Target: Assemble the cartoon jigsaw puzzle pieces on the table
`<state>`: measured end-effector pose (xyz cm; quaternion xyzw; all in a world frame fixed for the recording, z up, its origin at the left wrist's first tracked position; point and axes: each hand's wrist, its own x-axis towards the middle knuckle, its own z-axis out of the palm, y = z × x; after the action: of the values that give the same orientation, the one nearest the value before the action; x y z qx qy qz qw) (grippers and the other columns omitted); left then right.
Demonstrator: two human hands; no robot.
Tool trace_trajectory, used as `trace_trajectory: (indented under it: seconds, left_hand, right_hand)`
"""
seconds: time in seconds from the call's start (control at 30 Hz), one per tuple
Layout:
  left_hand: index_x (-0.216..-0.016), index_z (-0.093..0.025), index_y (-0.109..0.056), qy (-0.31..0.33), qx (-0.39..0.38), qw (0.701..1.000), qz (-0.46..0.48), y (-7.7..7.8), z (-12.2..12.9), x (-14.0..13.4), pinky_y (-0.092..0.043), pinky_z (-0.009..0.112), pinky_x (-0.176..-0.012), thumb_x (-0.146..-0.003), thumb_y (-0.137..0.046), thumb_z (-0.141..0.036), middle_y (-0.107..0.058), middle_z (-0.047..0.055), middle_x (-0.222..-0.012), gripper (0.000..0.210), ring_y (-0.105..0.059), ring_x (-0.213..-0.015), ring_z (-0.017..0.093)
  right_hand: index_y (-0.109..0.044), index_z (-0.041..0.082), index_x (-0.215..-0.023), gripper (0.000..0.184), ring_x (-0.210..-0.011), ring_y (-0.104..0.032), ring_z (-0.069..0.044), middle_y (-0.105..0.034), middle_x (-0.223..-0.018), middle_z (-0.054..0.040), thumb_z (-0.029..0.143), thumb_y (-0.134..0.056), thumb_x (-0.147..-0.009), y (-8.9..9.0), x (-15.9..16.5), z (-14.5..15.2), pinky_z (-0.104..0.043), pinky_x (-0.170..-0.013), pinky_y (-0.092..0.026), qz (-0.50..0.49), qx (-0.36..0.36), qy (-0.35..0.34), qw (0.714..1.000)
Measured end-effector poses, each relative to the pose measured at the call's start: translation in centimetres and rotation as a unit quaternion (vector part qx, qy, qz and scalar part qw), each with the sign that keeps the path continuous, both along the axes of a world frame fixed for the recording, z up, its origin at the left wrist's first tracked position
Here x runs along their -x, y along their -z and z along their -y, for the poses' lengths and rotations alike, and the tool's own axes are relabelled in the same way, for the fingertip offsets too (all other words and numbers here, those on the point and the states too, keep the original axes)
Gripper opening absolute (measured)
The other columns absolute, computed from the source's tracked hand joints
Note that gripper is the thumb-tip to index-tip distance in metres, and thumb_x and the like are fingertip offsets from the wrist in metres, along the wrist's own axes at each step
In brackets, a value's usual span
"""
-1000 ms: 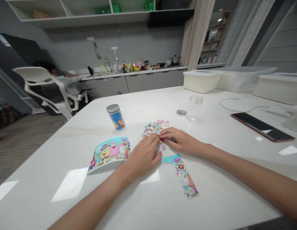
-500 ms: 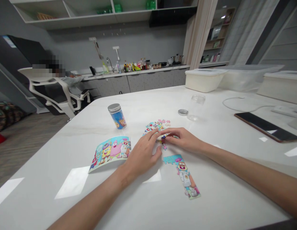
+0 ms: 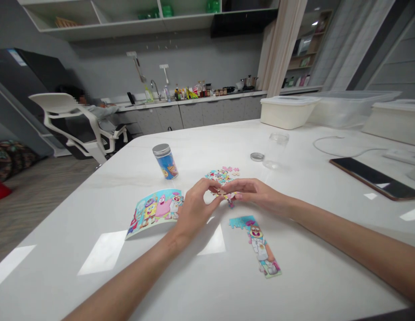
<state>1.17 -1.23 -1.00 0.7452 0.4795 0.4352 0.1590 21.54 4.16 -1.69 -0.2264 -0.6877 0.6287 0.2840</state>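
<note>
Small jigsaw puzzle pieces [image 3: 218, 174] lie in a loose heap on the white table, just beyond my hands. My left hand [image 3: 198, 200] is closed in a pinch on a puzzle piece [image 3: 222, 192] at the near edge of the heap. Opposite it, my right hand [image 3: 259, 195] also pinches a piece, mostly hidden by the fingers. Closer to me lies a joined strip of puzzle [image 3: 259, 247] with a cartoon squirrel and a blue upper edge. Left of my left hand, a curled picture sheet [image 3: 154, 209] shows several cartoon characters.
A blue cartoon jar [image 3: 166, 162] with a metal lid stands at the left. Behind the heap are a clear jar [image 3: 276, 151] and a loose lid [image 3: 257, 157]. A phone [image 3: 375, 178], a white cable [image 3: 348, 154] and plastic bins [image 3: 288, 112] occupy the right side.
My left hand has gone from loosely spread fingers to a pinch on a piece. My right hand's fingertips have come close to it, lower over the heap's near edge.
</note>
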Motion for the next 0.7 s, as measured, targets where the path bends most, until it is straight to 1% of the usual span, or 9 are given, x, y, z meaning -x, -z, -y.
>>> trace_trajectory:
  seconds: [0.2, 0.37, 0.53, 0.63, 0.7]
  left_hand:
    - [-0.086, -0.020, -0.063, -0.010, 0.086, 0.994, 0.062, 0.05, -0.16, -0.09, -0.052, 0.034, -0.081, -0.078, -0.073, -0.024, -0.070, 0.001, -0.088, 0.014, -0.064, -0.081, 0.016]
    - [-0.074, -0.020, -0.066, 0.002, 0.130, 0.987, 0.094, 0.27, -0.33, 0.00, -0.051, 0.035, -0.079, -0.075, -0.075, -0.025, -0.071, 0.002, -0.083, 0.011, -0.064, -0.078, 0.017]
    - [-0.075, -0.019, -0.068, -0.004, 0.174, 0.979, 0.106, 0.24, -0.37, 0.04, -0.050, 0.033, -0.074, -0.074, -0.076, -0.030, -0.072, 0.003, -0.079, 0.013, -0.064, -0.077, 0.019]
    - [-0.076, -0.019, -0.066, 0.008, 0.184, 0.976, 0.119, 0.20, -0.38, 0.00, -0.049, 0.031, -0.071, -0.075, -0.075, -0.032, -0.072, 0.003, -0.079, 0.015, -0.065, -0.076, 0.018]
    - [-0.077, -0.019, -0.065, 0.020, 0.190, 0.974, 0.124, 0.16, -0.35, -0.08, -0.048, 0.030, -0.069, -0.079, -0.071, -0.033, -0.071, 0.003, -0.077, 0.015, -0.065, -0.075, 0.018]
  right_hand:
    - [-0.061, 0.021, -0.108, 0.027, -0.107, -0.063, -0.019, -0.067, -0.112, -0.0075, 0.029, -0.068, -0.083, 0.46, 0.13, -0.32, -0.036, -0.088, -0.054, 0.000, -0.023, -0.024, 0.999]
    - [-0.058, 0.020, -0.109, 0.027, -0.100, -0.064, -0.017, -0.067, -0.106, -0.0063, 0.028, -0.066, -0.085, 0.77, 0.28, -0.24, -0.034, -0.084, -0.054, 0.002, -0.028, -0.033, 0.999]
    - [-0.059, 0.021, -0.101, 0.017, -0.093, -0.064, -0.016, -0.067, -0.098, -0.0041, 0.028, -0.065, -0.086, 0.96, 0.65, -0.01, -0.031, -0.078, -0.055, 0.019, -0.039, -0.001, 0.999]
    - [-0.060, 0.021, -0.097, 0.014, -0.086, -0.064, -0.015, -0.067, -0.093, -0.0034, 0.031, -0.063, -0.088, 0.95, 0.82, 0.09, -0.030, -0.074, -0.055, 0.026, -0.035, 0.020, 0.999]
    - [-0.061, 0.021, -0.096, 0.013, -0.082, -0.064, -0.014, -0.067, -0.091, -0.0033, 0.032, -0.062, -0.089, 0.91, 0.84, 0.10, -0.030, -0.073, -0.055, 0.032, -0.034, 0.035, 0.998]
